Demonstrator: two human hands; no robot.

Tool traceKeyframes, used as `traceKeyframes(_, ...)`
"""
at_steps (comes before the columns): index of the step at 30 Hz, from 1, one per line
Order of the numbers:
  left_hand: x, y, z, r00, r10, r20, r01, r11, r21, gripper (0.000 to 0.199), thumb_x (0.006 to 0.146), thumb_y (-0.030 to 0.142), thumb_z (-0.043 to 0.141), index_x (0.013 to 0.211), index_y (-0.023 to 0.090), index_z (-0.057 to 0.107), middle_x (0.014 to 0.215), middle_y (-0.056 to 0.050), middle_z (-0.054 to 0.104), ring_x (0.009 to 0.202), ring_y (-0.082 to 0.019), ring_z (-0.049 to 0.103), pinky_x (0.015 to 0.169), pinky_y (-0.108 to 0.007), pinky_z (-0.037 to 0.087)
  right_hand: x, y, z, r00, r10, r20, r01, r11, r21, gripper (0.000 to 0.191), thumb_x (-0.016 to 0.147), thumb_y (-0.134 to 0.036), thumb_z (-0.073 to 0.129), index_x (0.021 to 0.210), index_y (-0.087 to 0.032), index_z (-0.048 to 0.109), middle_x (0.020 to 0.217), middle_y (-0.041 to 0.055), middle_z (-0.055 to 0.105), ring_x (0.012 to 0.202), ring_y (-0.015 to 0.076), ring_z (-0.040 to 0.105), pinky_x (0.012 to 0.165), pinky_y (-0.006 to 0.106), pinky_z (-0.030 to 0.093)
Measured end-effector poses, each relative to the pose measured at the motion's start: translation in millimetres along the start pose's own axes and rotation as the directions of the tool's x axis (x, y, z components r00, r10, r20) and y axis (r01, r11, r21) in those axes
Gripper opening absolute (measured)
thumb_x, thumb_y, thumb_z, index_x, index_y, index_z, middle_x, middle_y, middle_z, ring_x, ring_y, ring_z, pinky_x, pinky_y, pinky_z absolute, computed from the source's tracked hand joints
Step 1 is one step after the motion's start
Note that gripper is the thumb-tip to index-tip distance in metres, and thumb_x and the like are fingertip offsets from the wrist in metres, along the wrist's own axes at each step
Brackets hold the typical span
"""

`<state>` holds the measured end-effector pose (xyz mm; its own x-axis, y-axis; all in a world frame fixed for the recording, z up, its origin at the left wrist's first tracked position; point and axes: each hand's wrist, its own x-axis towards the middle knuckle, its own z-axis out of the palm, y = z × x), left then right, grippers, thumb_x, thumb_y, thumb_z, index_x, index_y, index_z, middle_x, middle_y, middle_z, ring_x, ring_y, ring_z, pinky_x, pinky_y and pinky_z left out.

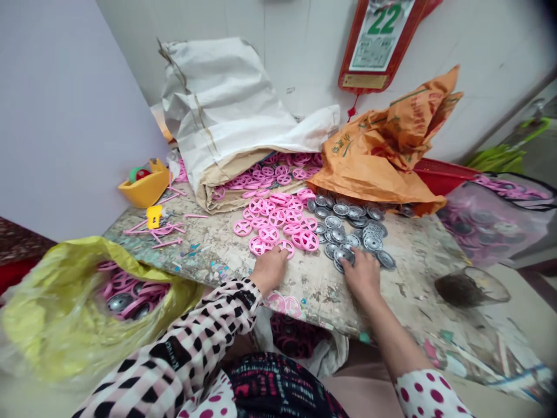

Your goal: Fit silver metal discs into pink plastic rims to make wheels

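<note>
My left hand (270,270) rests at the near edge of a pile of pink spoked plastic rings (277,217). Its fingers are closed on a pink ring (286,249) at the front of that pile. To the right, my right hand (364,274) pinches a grey wheel-shaped disc (343,257) between thumb and fingers. Several more grey discs (373,240) lie heaped just beyond it, some overlapping like fallen coins. The undersides of both hands are hidden.
A white sack (230,93) spills pink rings at the back, beside an orange bag (383,151). A yellow bag (52,313) of assembled wheels hangs at left. Pink rods (167,242) and a yellow tape dispenser (145,187) sit left; a tipped cup (472,287) lies right on the worn table (313,290).
</note>
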<state>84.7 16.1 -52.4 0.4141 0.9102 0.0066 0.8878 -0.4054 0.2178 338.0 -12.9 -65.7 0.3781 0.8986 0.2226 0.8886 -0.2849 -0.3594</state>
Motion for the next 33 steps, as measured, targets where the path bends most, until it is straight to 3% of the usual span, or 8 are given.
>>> traceKeyframes(4, -4.7, -4.5, -0.5, 0.997, 0.027, -0.077, -0.039, 0.988, -0.149, 0.018, 0.087, 0.016, 0.043, 0.093, 0.017, 0.060, 0.093, -0.007, 0.059, 0.084, -0.019, 0.058, 0.071, -0.029, 0.042, 2.7, 12.6, 1.6, 0.992, 0.115, -0.058, -0.090, 0.942, 0.323, 0.055, 0.069, -0.050, 0.058, 0.108, -0.012, 0.065, 0.084, 0.0091, 0.056, 0.080, 0.0228, 0.050, 0.076, 0.035, 0.040)
traceKeyframes(8, -12.3, 0.2, -2.9, 0.973, -0.114, -0.201, -0.031, 0.799, -0.601, 0.005, 0.079, 0.018, 0.058, 0.076, 0.016, 0.059, 0.082, -0.002, 0.057, 0.081, -0.015, 0.054, 0.075, -0.026, 0.041, -6.7, 8.6, -7.6, 0.960, 0.278, 0.023, -0.216, 0.691, 0.690, 0.049, 0.063, -0.051, 0.063, 0.094, -0.014, 0.062, 0.064, -0.0023, 0.046, 0.059, 0.0126, 0.042, 0.059, 0.027, 0.036)
traceKeyframes(10, -16.2, 8.1, -5.6, 0.969, -0.223, -0.109, 0.018, 0.502, -0.865, 0.009, 0.075, 0.020, 0.063, 0.073, 0.016, 0.056, 0.076, 0.000, 0.055, 0.075, -0.013, 0.053, 0.074, -0.025, 0.042, -19.2, -9.8, -12.8, 0.969, 0.241, 0.054, -0.188, 0.576, 0.796, 0.047, 0.065, -0.050, 0.065, 0.095, -0.015, 0.058, 0.067, -0.0029, 0.047, 0.060, 0.0117, 0.043, 0.058, 0.025, 0.036)
traceKeyframes(13, -23.6, 22.9, -11.7, 0.962, -0.161, 0.220, 0.196, -0.153, -0.968, 0.021, 0.073, 0.027, 0.068, 0.077, 0.016, 0.051, 0.074, 0.001, 0.057, 0.068, -0.011, 0.057, 0.071, -0.027, 0.047, -45.3, -49.4, -17.3, 0.992, 0.095, 0.081, -0.117, 0.484, 0.867, 0.039, 0.073, -0.046, 0.063, 0.098, -0.017, 0.056, 0.078, 0.0002, 0.052, 0.069, 0.0132, 0.048, 0.064, 0.026, 0.041)
traceKeyframes(16, -33.8, 34.7, -17.3, 0.935, -0.021, 0.353, 0.299, -0.488, -0.820, 0.036, 0.067, 0.030, 0.076, 0.089, 0.017, 0.051, 0.083, -0.002, 0.062, 0.071, -0.013, 0.062, 0.071, -0.029, 0.051, -70.5, -80.3, -18.0, 0.998, -0.061, 0.011, 0.028, 0.608, 0.793, 0.029, 0.082, -0.042, 0.057, 0.097, -0.018, 0.060, 0.086, 0.0036, 0.054, 0.079, 0.0160, 0.051, 0.075, 0.030, 0.043)
traceKeyframes(21, -45.3, 40.4, -17.5, 0.927, -0.067, 0.368, 0.295, -0.475, -0.829, 0.043, 0.059, 0.025, 0.080, 0.090, 0.015, 0.054, 0.081, -0.002, 0.062, 0.065, -0.013, 0.062, 0.059, -0.027, 0.053, -86.7, -86.5, -17.6, 0.989, -0.140, -0.036, 0.129, 0.736, 0.665, 0.040, 0.082, -0.045, 0.056, 0.109, -0.017, 0.056, 0.099, 0.0084, 0.053, 0.083, 0.0179, 0.051, 0.076, 0.032, 0.045)
traceKeyframes(25, -46.0, 41.9, -12.8, 0.932, -0.123, 0.341, 0.275, -0.376, -0.885, 0.042, 0.055, 0.028, 0.080, 0.083, 0.015, 0.051, 0.070, 0.001, 0.061, 0.055, -0.013, 0.059, 0.050, -0.024, 0.049, -85.9, -80.1, -18.0, 0.946, -0.213, 0.242, -0.034, 0.680, 0.733, 0.038, 0.085, -0.047, 0.051, 0.111, -0.019, 0.055, 0.093, 0.0049, 0.062, 0.080, 0.0173, 0.056, 0.075, 0.030, 0.046)
traceKeyframes(33, -51.5, 43.5, -7.5, 0.908, -0.098, 0.408, 0.398, -0.111, -0.911, 0.040, 0.057, 0.035, 0.076, 0.082, 0.016, 0.051, 0.064, 0.003, 0.059, 0.047, -0.011, 0.055, 0.043, -0.021, 0.044, -100.5, -65.7, -6.2, 0.928, -0.176, 0.327, -0.162, 0.602, 0.782, 0.035, 0.081, -0.049, 0.053, 0.098, -0.018, 0.058, 0.086, 0.0043, 0.064, 0.078, 0.0184, 0.059, 0.072, 0.030, 0.047)
